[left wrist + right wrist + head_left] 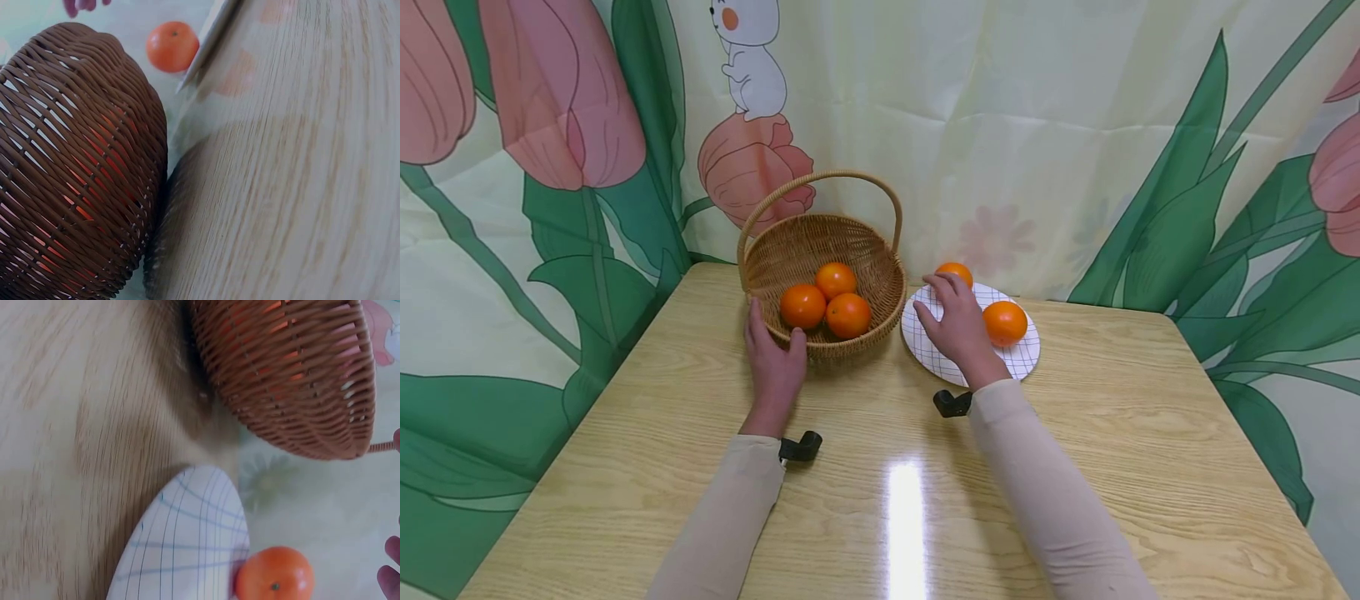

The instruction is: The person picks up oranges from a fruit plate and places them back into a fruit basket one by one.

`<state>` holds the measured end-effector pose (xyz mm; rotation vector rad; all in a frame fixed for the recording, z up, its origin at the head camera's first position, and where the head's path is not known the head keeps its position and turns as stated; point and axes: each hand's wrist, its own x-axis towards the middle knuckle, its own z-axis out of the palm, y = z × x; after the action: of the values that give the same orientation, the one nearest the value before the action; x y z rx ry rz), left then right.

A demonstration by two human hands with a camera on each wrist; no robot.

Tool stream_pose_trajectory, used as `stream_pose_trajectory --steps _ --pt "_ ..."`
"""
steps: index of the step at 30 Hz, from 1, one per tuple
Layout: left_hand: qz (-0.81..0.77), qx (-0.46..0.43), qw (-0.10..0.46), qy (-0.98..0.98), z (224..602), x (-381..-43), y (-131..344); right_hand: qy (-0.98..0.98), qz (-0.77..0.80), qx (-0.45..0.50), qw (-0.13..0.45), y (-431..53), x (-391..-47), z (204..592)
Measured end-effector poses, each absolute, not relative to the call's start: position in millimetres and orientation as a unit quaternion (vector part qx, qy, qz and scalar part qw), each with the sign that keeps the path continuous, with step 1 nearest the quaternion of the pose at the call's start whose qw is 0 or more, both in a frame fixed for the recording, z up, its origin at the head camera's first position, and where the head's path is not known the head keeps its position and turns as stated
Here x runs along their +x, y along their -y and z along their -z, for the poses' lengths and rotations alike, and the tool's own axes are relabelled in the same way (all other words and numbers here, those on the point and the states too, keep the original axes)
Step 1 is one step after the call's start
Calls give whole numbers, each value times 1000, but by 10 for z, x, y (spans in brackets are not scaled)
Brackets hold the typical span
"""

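Note:
A wicker basket [887, 321] with an arched handle stands at the table's back, holding several oranges, three of them plainly visible [848, 316]. At its front left, my left hand [775, 362] holds the rim, thumb at the front and fingers along the outer side. My right hand [958, 329] hovers over a white plate [936, 362] with a blue grid pattern, fingers spread and nothing in them. One orange [955, 271] sits at the plate's back, just beyond those fingertips [389, 581]. Another orange [1005, 323] lies on the plate's right side.
The pale wooden table [865, 500] carries the basket and plate side by side. Behind it hangs a curtain [1000, 125] printed with tulips and a white animal. A black wrist strap mount [800, 447] sits at the left sleeve.

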<state>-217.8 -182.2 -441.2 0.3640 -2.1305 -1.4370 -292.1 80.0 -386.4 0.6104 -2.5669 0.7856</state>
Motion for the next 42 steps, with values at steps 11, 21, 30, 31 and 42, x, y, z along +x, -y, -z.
stream_pose_trajectory --steps 11,21,30,31,42 --pt "542 124 275 785 4427 -2192 1831 923 -271 195 193 -985 -2948 3901" --pt "538 130 271 788 4428 -2179 1825 930 -252 177 200 -1133 -2959 3936" --pt "540 127 275 785 4416 -2178 1821 940 -234 155 192 -1236 -2981 3984" --pt "540 127 275 785 4416 -2179 1821 942 -231 152 191 -1245 -2984 3987" --pt "532 125 277 790 4425 -2181 1823 954 -196 128 189 -1341 -3010 3995"
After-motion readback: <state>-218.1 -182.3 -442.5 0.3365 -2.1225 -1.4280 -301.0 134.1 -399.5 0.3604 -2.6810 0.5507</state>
